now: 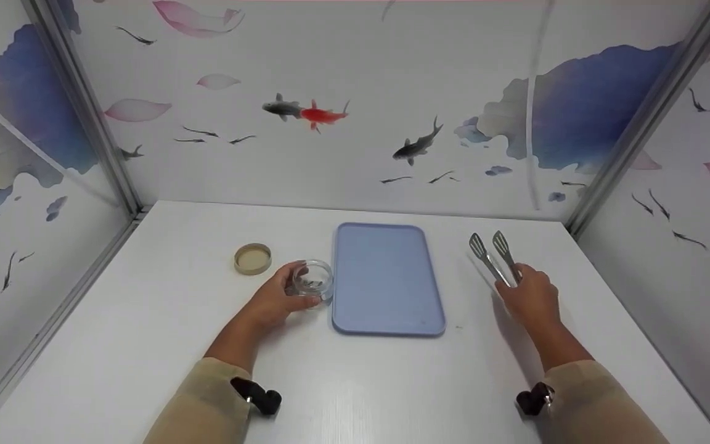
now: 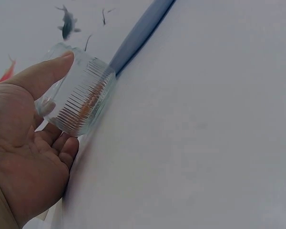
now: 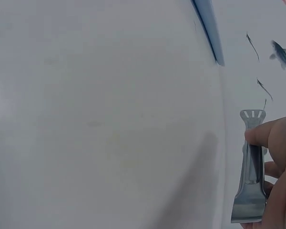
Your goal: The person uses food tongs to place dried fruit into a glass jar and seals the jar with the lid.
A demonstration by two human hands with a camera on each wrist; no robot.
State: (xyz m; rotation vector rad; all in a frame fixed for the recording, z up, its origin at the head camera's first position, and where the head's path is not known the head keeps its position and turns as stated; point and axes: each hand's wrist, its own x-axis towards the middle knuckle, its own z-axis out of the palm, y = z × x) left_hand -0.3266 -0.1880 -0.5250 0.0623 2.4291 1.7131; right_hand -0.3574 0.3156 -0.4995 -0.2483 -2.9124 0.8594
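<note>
Frankly, our left hand (image 1: 275,302) wraps the glass jar (image 1: 312,279) at the tray's (image 1: 386,280) nine o'clock, right hand (image 1: 530,299) pinching tongs (image 1: 493,256) — slick glass could slip.

jar (image 1: 313,280) left of tray (image 1: 386,277), tongs (image 1: 494,256) right
</note>
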